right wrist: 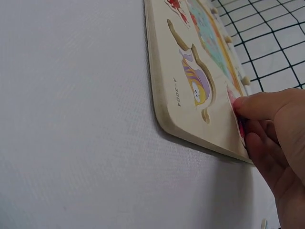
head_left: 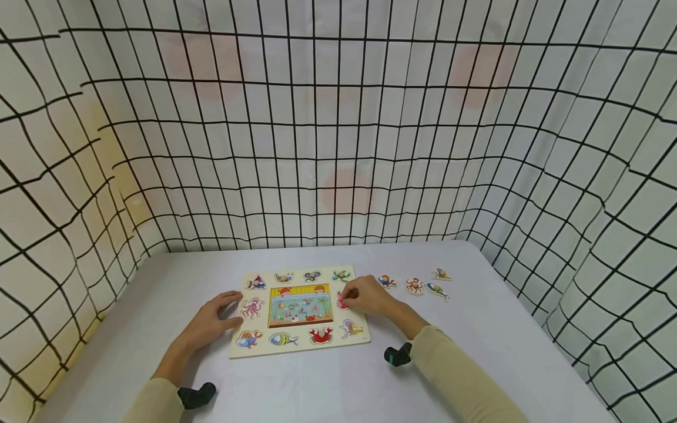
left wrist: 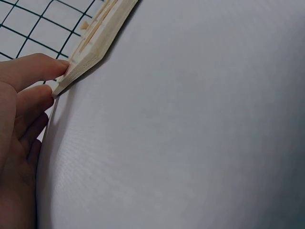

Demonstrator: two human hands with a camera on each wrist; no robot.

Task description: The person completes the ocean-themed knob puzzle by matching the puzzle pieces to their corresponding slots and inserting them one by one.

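A wooden peg puzzle board (head_left: 338, 346) with sea-animal shapes lies flat on the table, a fish-tank picture (head_left: 300, 308) in its middle. At its left edge my left hand (head_left: 211, 320) rests with relaxed fingers; thumb and fingertips touch the rim, as the left wrist view shows too. My right hand (head_left: 370, 296) is over the board's right side. Its thumb and fingers pinch a pinkish-red puzzle piece (right wrist: 241, 125) at the pink recess, and they hide most of it. Below that spot is a striped yellow-and-purple fish recess (right wrist: 198, 86).
Several loose puzzle pieces lie right of the board, among them an octopus (head_left: 415, 286), a diver-like figure (head_left: 386, 281) and a blue-green fish (head_left: 438, 290). The white-covered table (head_left: 296, 388) is enclosed by white walls with a black grid (head_left: 338, 147).
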